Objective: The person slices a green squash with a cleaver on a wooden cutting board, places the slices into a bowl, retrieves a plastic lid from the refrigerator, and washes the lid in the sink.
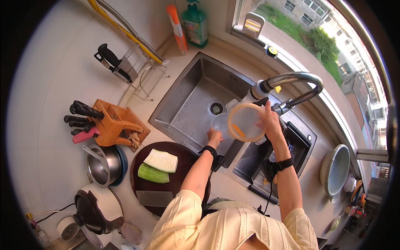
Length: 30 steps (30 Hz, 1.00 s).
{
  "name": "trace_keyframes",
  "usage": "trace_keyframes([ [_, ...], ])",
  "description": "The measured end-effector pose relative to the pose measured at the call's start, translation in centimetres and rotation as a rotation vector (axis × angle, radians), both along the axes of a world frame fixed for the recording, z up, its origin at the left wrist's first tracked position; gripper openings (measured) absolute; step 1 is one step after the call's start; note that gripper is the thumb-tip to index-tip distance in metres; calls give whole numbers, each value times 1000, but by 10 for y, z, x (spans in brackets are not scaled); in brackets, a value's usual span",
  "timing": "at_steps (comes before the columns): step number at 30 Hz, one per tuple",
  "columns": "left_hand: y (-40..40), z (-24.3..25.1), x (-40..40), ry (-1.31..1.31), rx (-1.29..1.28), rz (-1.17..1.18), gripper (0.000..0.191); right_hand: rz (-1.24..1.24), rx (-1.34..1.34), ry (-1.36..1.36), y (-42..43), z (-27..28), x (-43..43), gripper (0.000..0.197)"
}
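Note:
Over the steel sink [190, 103], water runs from the curved faucet [292, 79]. My right hand [271, 123] grips the edge of a clear round plastic lid [245, 122] with an orange rim, held under the spout. Lower in the basin, my left hand [215, 136] holds a clear plastic container [222, 124], partly hidden behind the lid. To the left of my left arm, a dark round cutting board [186, 153] carries two cut gourd pieces, one showing pale flesh [162, 160] and one green skin [153, 173], with a cleaver blade [154, 198] near its lower edge.
A wooden knife block [109, 122] stands left of the sink, near steel bowls [104, 165] and a rice cooker [98, 207]. Behind are a wire knife rack [137, 67] and a green pump bottle [195, 25]. A smaller black basin [253, 156] and a colander [336, 170] lie right.

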<state>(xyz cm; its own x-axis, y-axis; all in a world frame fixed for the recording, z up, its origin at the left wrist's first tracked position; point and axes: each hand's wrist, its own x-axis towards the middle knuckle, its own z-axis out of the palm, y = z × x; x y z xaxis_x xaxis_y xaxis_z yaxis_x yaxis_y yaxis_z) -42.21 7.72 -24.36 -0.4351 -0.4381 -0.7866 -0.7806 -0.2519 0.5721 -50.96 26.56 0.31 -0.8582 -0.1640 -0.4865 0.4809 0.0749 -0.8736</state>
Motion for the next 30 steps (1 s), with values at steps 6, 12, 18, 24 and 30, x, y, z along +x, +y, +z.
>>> trace_keyframes([
  [6, -2, 1, 15, 96, 283, 71, 51, 9, -380, -30, -28, -36, -16, 52],
  [12, 15, 153, -5, 730, -747, -102, 61, -50, -383, -36, -20, -49, -18, 48],
  [18, 45, 178, -29, 810, -579, -606, 69, -42, -426, -23, -51, -54, -5, 47],
  [24, 16, 153, -22, 748, 281, -149, 76, 221, 327, 452, -71, -29, 31, 35],
  [30, -18, 173, 1, 706, 748, 135, 59, 515, 195, 690, -83, -10, 60, 32],
])
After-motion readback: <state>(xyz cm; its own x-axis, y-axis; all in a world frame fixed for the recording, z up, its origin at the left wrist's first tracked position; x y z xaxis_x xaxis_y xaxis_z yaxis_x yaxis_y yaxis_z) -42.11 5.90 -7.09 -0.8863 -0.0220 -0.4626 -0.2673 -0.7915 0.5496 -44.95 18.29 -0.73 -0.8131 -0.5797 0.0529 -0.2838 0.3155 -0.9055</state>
